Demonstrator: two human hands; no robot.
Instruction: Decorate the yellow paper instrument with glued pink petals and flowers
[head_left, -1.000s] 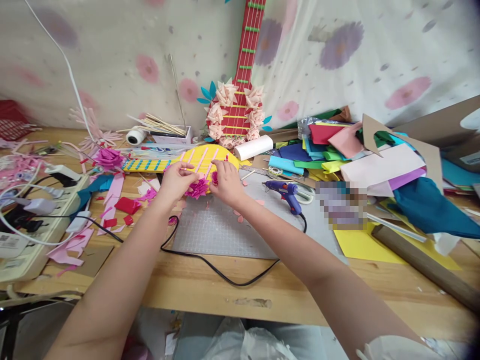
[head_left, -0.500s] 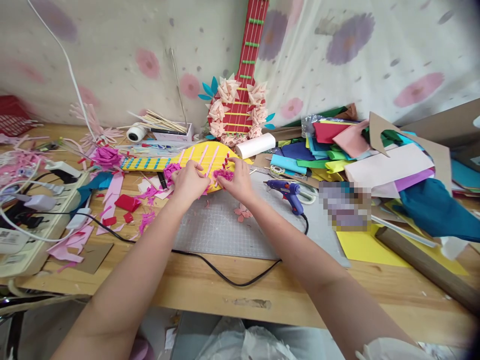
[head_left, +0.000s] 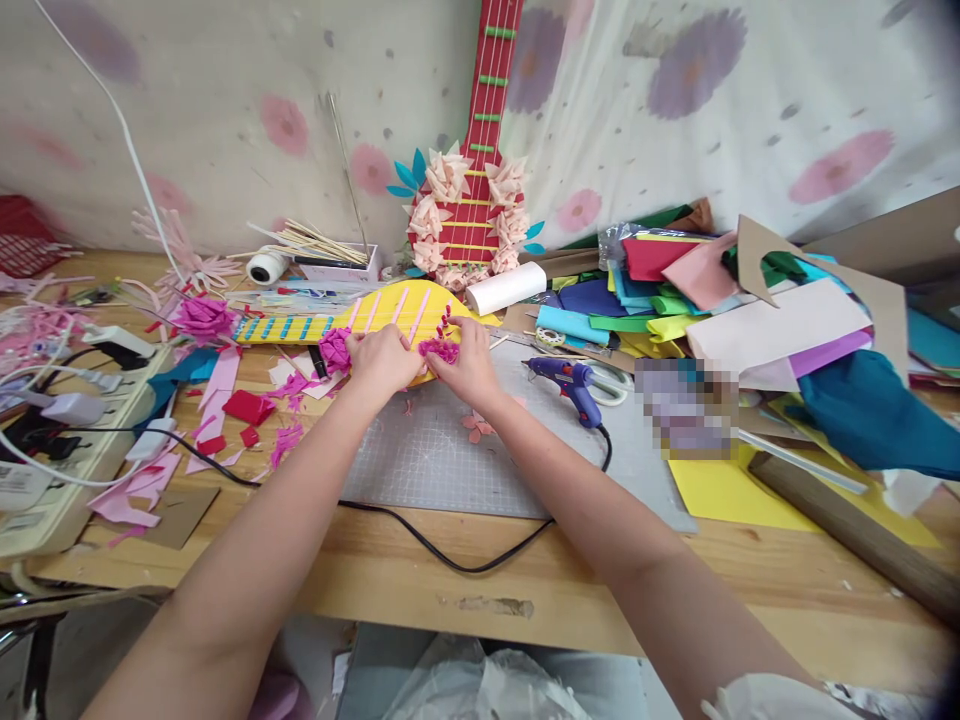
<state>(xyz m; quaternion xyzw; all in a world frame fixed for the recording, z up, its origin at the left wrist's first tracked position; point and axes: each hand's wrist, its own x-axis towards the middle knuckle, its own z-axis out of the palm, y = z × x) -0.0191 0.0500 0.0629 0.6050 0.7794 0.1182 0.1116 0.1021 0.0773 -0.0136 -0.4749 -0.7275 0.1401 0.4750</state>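
we are half-curling left hand [head_left: 384, 360] and right hand [head_left: 471, 362] at the yellow guitar [head_left: 388, 301], holds unclear; pink strips [head_left: 401, 306] and magenta flowers [head_left: 335, 350] are decorating it, remainder unclear.

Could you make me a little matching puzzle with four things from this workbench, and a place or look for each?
Things:
1. Yellow guitar
2. Red guitar
3. Glue gun
4. Power strip

Descriptions:
A. Blue, with a black cord
B. Lying down, at the left hand and right hand
C. Off-white, holding plugs
D. Upright, edged with pale flowers

Right pairs: 1-B, 2-D, 3-A, 4-C
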